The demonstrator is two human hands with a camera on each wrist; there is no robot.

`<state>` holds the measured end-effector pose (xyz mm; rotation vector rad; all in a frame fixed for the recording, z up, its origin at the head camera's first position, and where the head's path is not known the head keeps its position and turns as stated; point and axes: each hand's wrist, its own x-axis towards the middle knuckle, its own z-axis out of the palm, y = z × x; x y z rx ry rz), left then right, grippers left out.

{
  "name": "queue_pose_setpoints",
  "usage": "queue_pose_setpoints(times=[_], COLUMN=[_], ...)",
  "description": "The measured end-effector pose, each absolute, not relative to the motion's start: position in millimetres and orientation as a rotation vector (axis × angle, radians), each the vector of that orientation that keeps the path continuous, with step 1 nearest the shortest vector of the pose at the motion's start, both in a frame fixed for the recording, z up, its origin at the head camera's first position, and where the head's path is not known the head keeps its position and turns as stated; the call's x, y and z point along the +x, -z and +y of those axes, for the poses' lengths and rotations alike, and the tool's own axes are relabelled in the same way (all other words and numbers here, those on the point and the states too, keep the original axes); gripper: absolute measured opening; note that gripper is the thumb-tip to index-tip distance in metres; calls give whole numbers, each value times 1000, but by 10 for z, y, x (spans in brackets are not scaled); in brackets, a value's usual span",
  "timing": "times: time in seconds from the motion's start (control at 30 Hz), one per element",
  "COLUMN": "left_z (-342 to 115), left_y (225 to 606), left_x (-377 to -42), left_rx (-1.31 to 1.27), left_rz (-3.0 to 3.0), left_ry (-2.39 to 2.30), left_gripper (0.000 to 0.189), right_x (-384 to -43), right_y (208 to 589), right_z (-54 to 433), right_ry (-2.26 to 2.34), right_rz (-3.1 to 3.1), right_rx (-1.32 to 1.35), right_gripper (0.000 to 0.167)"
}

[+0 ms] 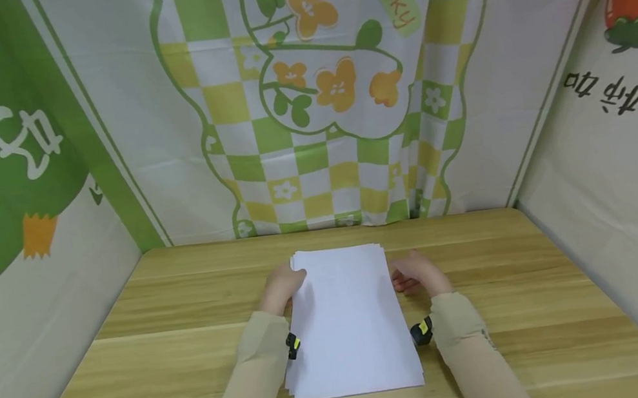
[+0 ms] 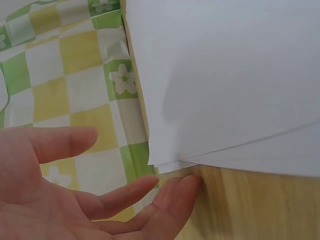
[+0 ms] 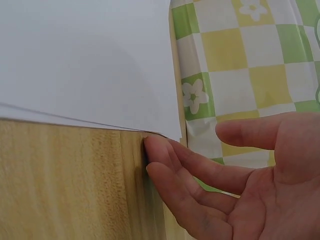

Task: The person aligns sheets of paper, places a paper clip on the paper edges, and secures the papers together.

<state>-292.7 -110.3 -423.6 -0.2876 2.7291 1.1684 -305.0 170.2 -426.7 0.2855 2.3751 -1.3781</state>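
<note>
A stack of white paper (image 1: 346, 326) lies flat on the table, its sheets slightly out of line at the corners. My left hand (image 1: 283, 287) is beside the stack's far left corner. In the left wrist view, that hand (image 2: 110, 195) has its thumb apart from the paper and loosely bent fingers close to the edge. At the far right edge is my right hand (image 1: 417, 273). The right wrist view shows fingertips of this hand (image 3: 220, 185) at the sheets' edge, with the thumb held away. Neither hand grips the paper.
The wooden table (image 1: 182, 343) extends around the stack on all sides. A checked green, yellow and white cloth (image 1: 317, 180) hangs behind its far edge. Printed cloth walls stand at left and right. Each wrist carries a small black device (image 1: 422, 332).
</note>
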Motion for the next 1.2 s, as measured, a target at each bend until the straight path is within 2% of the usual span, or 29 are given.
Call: queue_pose_setpoints(times=[0.23,0.53,0.73,1.2], left_z=[-1124,-1117,-1113,-1167], left_y=[4225,4225,4223,4271], left_x=[-2948,-2977,-2969,-3013], left_rx=[-291,-299,-304,-456], left_rz=[2719,2696,2687,2537], left_ry=[-1198,-1191,-1198,-1388], left_gripper=[28,42,31,25], right_x=[-3063,-3076,-3063,-3106], right_y=[4281,4279,4280,4315], right_z=[1686,1657,1656,1665], right_ry=[1391,1395,1408,1389], right_rz=[2364,2356,2347,2343], right_rx=[303,323,327,320], right_gripper=[39,39,37,39])
